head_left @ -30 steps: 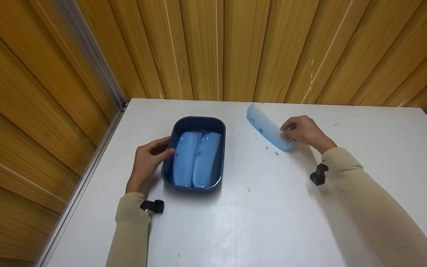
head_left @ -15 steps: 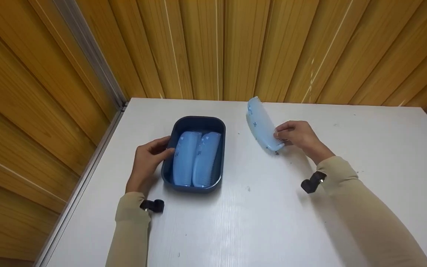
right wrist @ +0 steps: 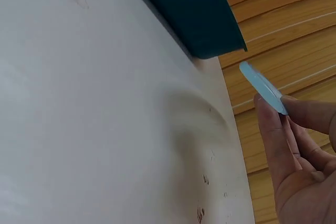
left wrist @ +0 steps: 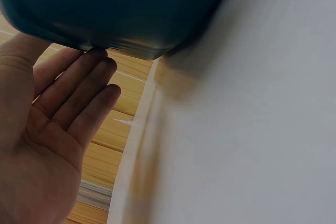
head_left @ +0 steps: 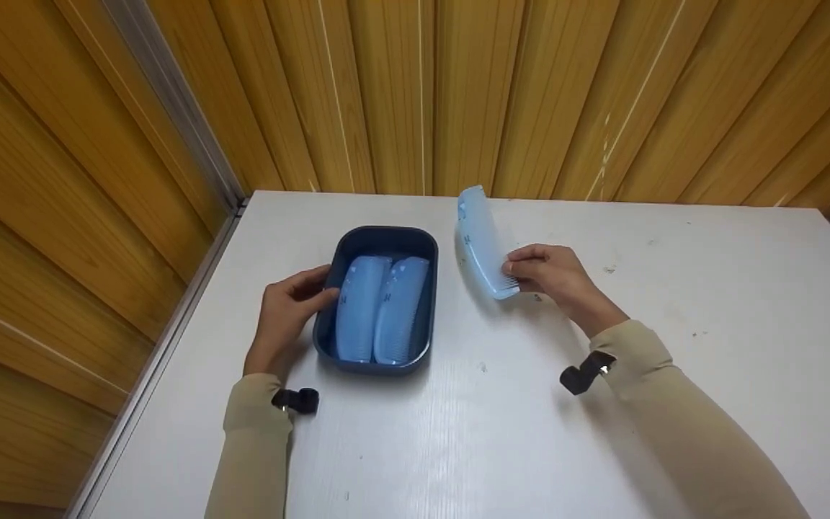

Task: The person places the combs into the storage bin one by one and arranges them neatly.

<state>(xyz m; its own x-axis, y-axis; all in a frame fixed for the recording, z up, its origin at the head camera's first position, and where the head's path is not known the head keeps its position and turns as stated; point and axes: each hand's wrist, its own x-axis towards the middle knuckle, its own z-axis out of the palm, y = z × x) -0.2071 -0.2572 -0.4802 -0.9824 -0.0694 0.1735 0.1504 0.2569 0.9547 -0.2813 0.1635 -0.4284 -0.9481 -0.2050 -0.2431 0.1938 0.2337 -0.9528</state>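
Note:
In the head view my right hand (head_left: 558, 280) pinches a light blue comb (head_left: 478, 241) near its lower end, teeth towards the hand. The comb is tilted and held above the table; the right wrist view shows this comb (right wrist: 262, 88) edge-on between thumb and fingers, with its shadow below. To the left stands a dark blue rectangular container (head_left: 377, 370). Inside it, a left comb (head_left: 362, 310) and a right comb (head_left: 400, 310) lie side by side. My left hand (head_left: 285, 310) grips the container's left wall, thumb over the rim and fingers outside, touching it in the left wrist view.
The white table (head_left: 458, 447) bears small dark marks. A wood-patterned wall (head_left: 458, 101) rises behind the table's far edge, and another wall (head_left: 40, 252) stands at the left with a metal strip along the table.
My right hand has lifted the comb and carried it left towards the container, turning it more upright. The left hand, the container and the combs inside have stayed in place.

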